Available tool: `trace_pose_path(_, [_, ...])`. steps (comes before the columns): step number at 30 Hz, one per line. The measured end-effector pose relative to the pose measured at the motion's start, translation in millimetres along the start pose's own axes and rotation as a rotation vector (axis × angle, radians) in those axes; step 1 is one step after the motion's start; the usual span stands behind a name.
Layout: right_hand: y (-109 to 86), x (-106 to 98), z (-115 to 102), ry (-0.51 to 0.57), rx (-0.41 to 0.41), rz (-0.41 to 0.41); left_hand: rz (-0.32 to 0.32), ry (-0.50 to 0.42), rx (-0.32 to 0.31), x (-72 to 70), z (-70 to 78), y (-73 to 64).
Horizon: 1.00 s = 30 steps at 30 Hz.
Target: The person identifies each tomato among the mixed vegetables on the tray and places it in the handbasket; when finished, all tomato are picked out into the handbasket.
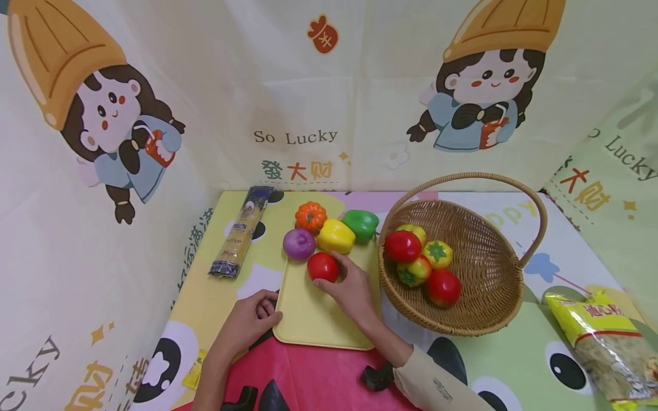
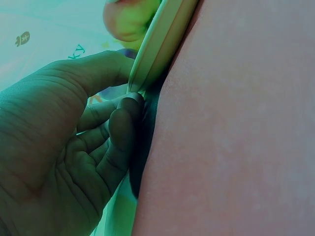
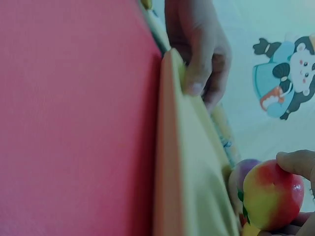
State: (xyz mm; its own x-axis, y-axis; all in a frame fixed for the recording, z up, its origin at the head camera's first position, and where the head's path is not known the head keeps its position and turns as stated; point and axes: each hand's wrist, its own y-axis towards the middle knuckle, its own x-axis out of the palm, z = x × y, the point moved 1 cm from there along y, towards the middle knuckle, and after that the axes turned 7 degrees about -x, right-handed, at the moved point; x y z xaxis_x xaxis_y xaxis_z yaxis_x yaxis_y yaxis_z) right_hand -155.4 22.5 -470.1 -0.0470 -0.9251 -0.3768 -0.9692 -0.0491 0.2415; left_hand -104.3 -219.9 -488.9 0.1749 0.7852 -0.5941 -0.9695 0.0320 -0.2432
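My right hand (image 1: 352, 285) grips a toy tomato (image 1: 322, 268) between thumb and fingers, over the upper part of the yellow tray (image 1: 329, 328). In the right wrist view this tomato (image 3: 270, 196) shows red and yellow skin with a green leafy top. My left hand (image 1: 251, 319) pinches the tray's left edge near its front corner; the left wrist view has the thumb on the rim and the other fingers curled at its side. Along the tray's far end are a purple onion (image 1: 299, 244), an orange pumpkin (image 1: 311, 217), a yellow pepper (image 1: 336, 236) and a green pepper (image 1: 361, 225).
A wicker basket (image 1: 488, 274) with a tall handle stands right of the tray, with several red and yellow tomatoes (image 1: 443, 287) inside. A noodle packet (image 1: 241, 231) lies at the left, a yellow pasta bag (image 1: 609, 348) at the far right. Printed cloth walls enclose the table.
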Motion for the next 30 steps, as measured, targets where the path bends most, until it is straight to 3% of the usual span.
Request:
trace_pose_path(8, [-10.2,-13,-23,0.157,-0.003,-0.102,0.006,-0.003,-0.014,0.2,-0.2,-0.1])
trace_pose_path(14, [-16.9,-35,-47,0.27,-0.042,-0.219,0.005,-0.004,-0.026,1.1,-0.5,0.0])
trace_pose_path(23, [-22.6,-74,-72,0.192,-0.046,-0.378,0.011,0.004,-0.01,0.2,-1.8,1.0])
trace_pose_path(30, [-26.8,-102,-85,0.111,-0.132,-0.467,0.015,0.007,-0.001,1.1,-1.5,1.0])
